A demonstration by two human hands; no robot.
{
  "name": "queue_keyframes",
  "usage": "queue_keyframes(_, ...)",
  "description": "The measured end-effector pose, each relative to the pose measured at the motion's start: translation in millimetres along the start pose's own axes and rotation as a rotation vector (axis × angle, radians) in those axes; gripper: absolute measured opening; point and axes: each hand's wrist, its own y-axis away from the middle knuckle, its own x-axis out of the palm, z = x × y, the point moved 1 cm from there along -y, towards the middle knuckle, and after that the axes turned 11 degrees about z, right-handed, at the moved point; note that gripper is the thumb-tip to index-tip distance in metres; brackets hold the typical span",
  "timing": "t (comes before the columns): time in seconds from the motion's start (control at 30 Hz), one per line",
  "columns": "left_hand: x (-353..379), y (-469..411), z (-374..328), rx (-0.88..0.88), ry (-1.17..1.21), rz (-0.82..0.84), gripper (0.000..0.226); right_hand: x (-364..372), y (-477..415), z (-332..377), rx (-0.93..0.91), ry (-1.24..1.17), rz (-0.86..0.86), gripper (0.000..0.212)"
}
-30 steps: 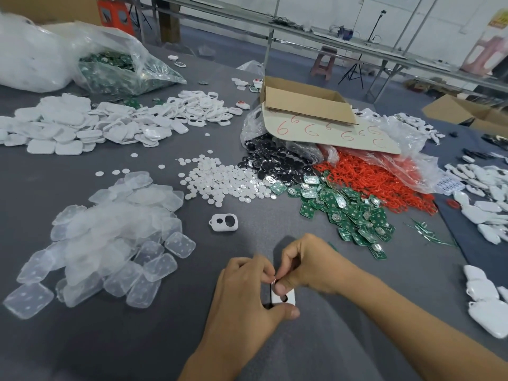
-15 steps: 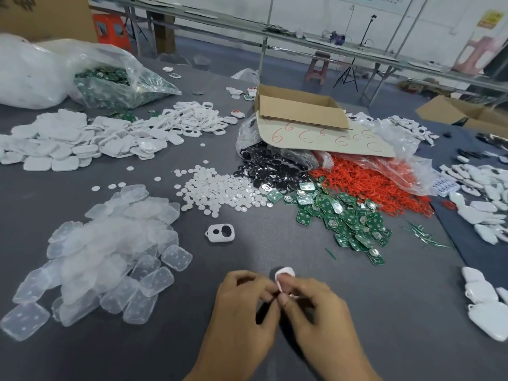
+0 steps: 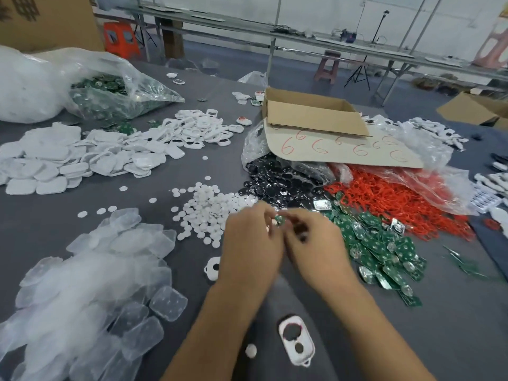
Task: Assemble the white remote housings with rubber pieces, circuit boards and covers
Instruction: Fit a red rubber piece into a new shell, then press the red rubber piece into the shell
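The fingers [image 3: 264, 215] of the left hand [image 3: 248, 243] and the right hand [image 3: 316, 243] meet and pinch one small green circuit board [image 3: 279, 220], blurred, above the grey surface [image 3: 412, 339]. One white housing [image 3: 295, 339], smooth plastic with two round holes, lies between the forearms. A second housing [image 3: 212, 268] is half hidden beside the left hand. One round disc [image 3: 250, 350] lies near the first.

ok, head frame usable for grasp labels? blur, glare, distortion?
Head view: motion blur smears the left hand, right hand and the small green circuit board between them; which grips it is unreadable. Same view: white two-hole plastic housing near the bottom is fairly sharp; glare on the clear plastic bag; wide-angle skews the far metal bench.
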Motion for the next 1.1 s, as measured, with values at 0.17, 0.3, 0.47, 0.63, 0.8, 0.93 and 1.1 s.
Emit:
queue_keyframes(0.17, 15.1, -92.0, 22.5, -0.095, -0.344, 0.116, 0.025, 24.4, -93.5, -9.0, 0.108, 0.147, 0.119, 0.019)
queue_keyframes(0.3, 23.9, -109.3, 39.8, -0.059, -0.322, 0.167, 0.028, 38.7, -108.3, -27.8, 0.17, 0.13, 0.161, 0.016)
queue_keyframes(0.47, 16.0, -103.5, 40.5, -0.034, -0.033, 0.171, 0.025, 33.9, -96.9, -43.2, 0.184, -0.244, 0.018, 0.019)
queue_keyframes(0.63, -13.0, -58.7, 31.9, -0.039, 0.475, 0.298, 0.012, 0.0, -38.8, -24.0, -0.033, -0.559, -0.065, 0.022)
queue_keyframes(0.8, -31.9, 12.7, 11.3, -0.002, 0.794, 0.316, 0.017, -12.4, 39.1, -0.7, -0.106, -0.888, -0.057, 0.019)
queue_keyframes(0.93, -37.4, 57.5, -5.6, 0.036, 0.938, 0.333, 0.024, -23.4, 81.0, 12.8, -0.118, -0.861, -0.052, 0.034)
queue_keyframes(1.1, -43.3, 88.9, -21.7, 0.086, 0.973, 0.353, 0.031, -39.7, 117.1, 26.9, -0.174, -0.669, -0.073, 0.023)
